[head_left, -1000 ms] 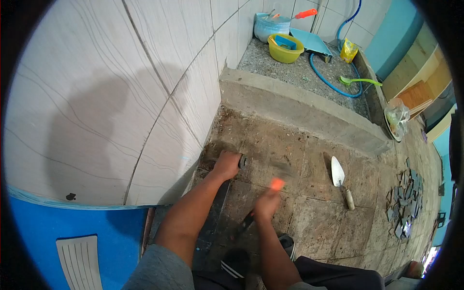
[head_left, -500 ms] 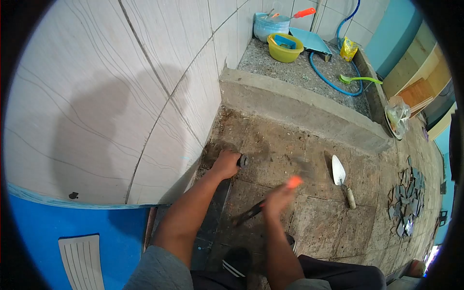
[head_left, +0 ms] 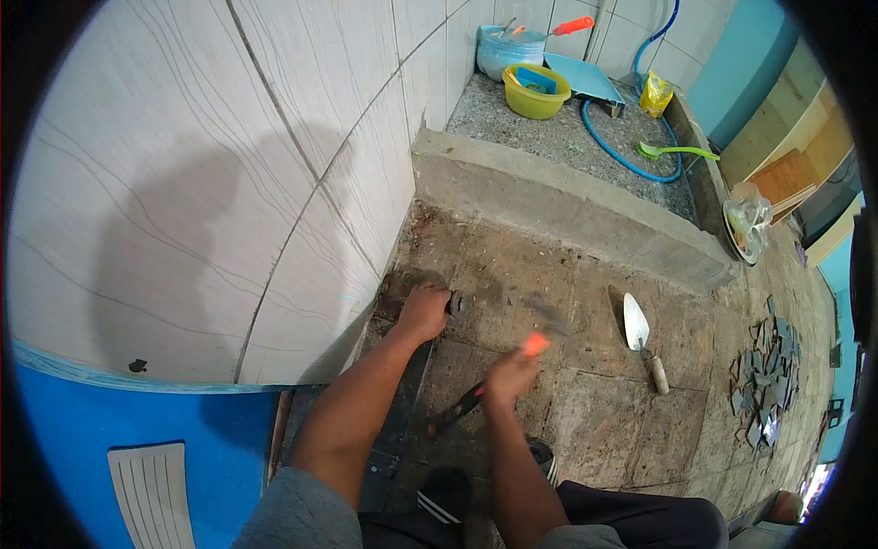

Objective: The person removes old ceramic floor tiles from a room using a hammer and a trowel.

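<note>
My left hand is closed low over the floor beside the tiled wall. It grips a chisel, whose round dark end points right; the blade side is hidden by the hand and shadow. My right hand is wrapped round the black and orange handle of a hammer. Smeared by motion, the hammer's head is to the right of the chisel's end and apart from it. A pointing trowel with a pale wooden handle lies on the stained floor farther right.
A low concrete curb crosses ahead. Behind it are a yellow-green basin, a light-blue pot, a blue hose and a green brush. Broken tile pieces are heaped at right. The tiled wall borders my left.
My right hand and the hammer have moved left, toward the chisel. My left hand stays at the same spot by the wall, still holding the chisel.
</note>
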A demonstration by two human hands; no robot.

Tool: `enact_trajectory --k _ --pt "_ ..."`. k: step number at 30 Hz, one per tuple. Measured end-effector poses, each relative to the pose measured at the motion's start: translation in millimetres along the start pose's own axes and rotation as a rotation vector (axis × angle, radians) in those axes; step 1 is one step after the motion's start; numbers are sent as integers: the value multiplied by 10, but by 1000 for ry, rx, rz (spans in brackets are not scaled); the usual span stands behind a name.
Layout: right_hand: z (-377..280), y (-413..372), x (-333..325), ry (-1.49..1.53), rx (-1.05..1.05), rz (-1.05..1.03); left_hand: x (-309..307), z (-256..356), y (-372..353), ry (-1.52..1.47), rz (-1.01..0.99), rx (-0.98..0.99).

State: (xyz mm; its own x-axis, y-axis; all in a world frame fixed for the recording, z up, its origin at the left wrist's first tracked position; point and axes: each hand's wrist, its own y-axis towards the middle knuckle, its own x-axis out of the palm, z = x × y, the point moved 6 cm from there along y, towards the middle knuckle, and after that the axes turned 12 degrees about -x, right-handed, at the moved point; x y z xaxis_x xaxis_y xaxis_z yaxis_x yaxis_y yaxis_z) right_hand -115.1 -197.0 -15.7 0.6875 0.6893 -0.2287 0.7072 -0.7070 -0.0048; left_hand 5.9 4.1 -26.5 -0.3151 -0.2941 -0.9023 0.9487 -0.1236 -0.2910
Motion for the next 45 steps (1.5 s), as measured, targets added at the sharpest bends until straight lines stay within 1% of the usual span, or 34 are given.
enact_trajectory --k 1,3,4,6,7,9,12,13,15,16,19,22,23,25,28,31,34,37,39,42,45 --pt "33 -110 145 -97 7 -100 37 -12 22 1 34 13" --pt "156 -239 385 -26 185 -508 20 6 4 32 -4 40" --pt "173 -193 366 3 211 -523 -6 27 11 43 -15 50" --pt "231 -3 208 58 268 -550 11 56 11 78 -25 2" --pt "260 130 66 43 231 -473 15 66 12 98 -30 -21" --pt "327 344 -193 13 161 -330 33 115 -27 96 -31 10" --pt "15 455 -453 255 228 -87 3 191 -168 32 -61 17" --pt "70 420 -413 249 157 -95 -29 204 -191 -1 -68 14" --pt "351 197 -225 239 14 -110 -18 123 -179 -8 6 31" --pt "515 -6 -42 85 76 -178 -8 83 -182 -10 40 42" --pt "163 -327 286 28 255 -525 -72 24 -195 -30 134 47" --pt "122 -63 128 41 157 -479 -99 29 -180 -7 91 100" --pt "78 71 12 126 168 -394 -101 36 -169 2 81 98" --pt "-215 251 -227 286 197 -228 -87 61 -212 13 52 87" --pt "-205 322 -301 378 33 59 -159 92 -279 12 95 73" --pt "324 -203 161 -162 -367 -261 -152 83 -235 -1 84 43" --pt "160 -289 267 -92 -9 -544 -159 97 -247 -37 76 34" --pt "-13 74 31 123 170 -479 -68 41 -172 -21 75 72" --pt "-198 345 -228 353 210 -121 -105 75 -193 4 76 64" --pt "-263 448 -437 458 116 153 -104 64 -199 4 59 42" --pt "338 -90 7 -237 -48 -50 -60 71 -188 23 83 80"
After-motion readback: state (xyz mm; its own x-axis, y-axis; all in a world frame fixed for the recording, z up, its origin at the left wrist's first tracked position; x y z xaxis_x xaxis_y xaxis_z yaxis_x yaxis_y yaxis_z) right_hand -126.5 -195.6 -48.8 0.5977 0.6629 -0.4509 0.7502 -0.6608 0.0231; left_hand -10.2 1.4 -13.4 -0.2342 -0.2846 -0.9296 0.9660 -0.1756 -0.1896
